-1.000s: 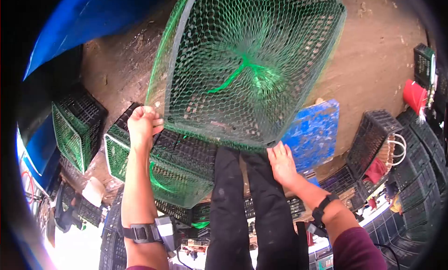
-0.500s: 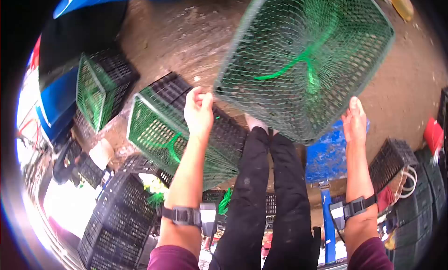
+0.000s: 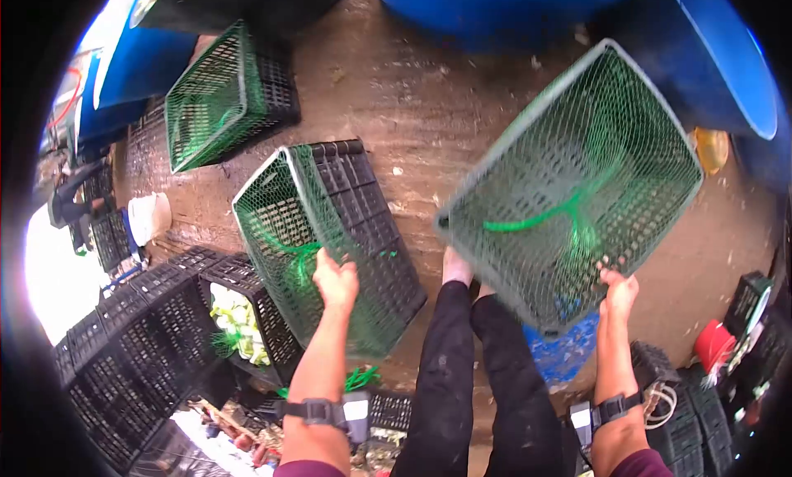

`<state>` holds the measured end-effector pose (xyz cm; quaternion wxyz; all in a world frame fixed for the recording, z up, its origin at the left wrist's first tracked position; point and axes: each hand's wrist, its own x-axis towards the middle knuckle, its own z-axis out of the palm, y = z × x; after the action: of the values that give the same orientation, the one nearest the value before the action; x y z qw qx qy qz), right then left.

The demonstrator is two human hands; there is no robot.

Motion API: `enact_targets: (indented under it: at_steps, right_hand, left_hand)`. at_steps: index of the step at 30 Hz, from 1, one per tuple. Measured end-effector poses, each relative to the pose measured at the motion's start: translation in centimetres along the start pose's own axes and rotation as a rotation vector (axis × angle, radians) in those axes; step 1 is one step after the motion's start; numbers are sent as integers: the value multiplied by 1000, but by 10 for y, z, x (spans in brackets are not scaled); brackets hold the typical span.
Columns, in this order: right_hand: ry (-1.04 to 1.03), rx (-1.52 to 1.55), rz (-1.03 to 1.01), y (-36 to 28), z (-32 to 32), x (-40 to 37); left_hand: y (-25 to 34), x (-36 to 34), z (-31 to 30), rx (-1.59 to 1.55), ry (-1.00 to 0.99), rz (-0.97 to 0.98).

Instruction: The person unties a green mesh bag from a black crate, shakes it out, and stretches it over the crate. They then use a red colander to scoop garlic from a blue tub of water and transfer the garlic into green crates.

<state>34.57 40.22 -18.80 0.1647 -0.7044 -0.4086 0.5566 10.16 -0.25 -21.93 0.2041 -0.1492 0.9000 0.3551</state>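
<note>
A black crate lined with green netting (image 3: 528,188) is tilted at the right, its open top and pale rim facing up toward me. Green twine lies inside it. My right hand (image 3: 619,290) is closed around its near right edge. My left hand (image 3: 337,281) reaches over a second netted crate (image 3: 371,213), which lies tipped on the floor. Its fingers are curled against the green net by the rim; how firmly they grip is hard to see. Green twine also shows inside that crate.
Another netted crate (image 3: 210,106) lies at the upper left. Blue tubs (image 3: 701,56) line the far side. Black crates (image 3: 140,337), one holding pale green vegetables (image 3: 239,324), stand at the lower left. A white bucket (image 3: 149,219), red bucket (image 3: 714,343) and blue board (image 3: 565,349) are around me.
My left hand has left the area by the right crate's corner and come to the middle crate's netting. My right hand now grips the right crate's edge. The view has shifted.
</note>
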Motion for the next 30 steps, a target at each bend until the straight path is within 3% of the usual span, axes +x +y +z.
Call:
enact_targets:
  at_steps: [1,3,4,6,7,11,14,17,20,26,30]
  right_hand:
    - [-58,81,-36,-2,-4,-7]
    - [-131,110,-20,-8,-5,-26]
    - [-150,36,-41,-7,0,-37]
    - [-200,-51,-119,5,14,-49]
    - [-233,-89,-103,9,26,-53]
    - [-384,-89,-79,29,94,-65]
    - [-421,-164,1,49,129,-80]
    - [-386,-135,-14,89,143,-85]
    - [-353,-101,-65,90,149,-88]
    - [-449,-19,-56,81,170,-95]
    - [-538,-61,-143,74,217,-107]
  left_hand:
    - [26,-9,-17,-138,12,-31]
    - [48,-13,-59,70,-16,-93]
    - [53,-13,-70,32,-29,20]
    - [66,-7,-83,412,-45,199]
    - [69,-4,-80,404,18,322]
    - [85,21,-70,599,-36,274]
    - [62,29,-51,611,13,395]
    - [46,34,-29,609,26,369]
    - [27,40,-22,579,8,389]
    - [40,66,-46,578,-31,543]
    - [53,86,-77,553,40,427]
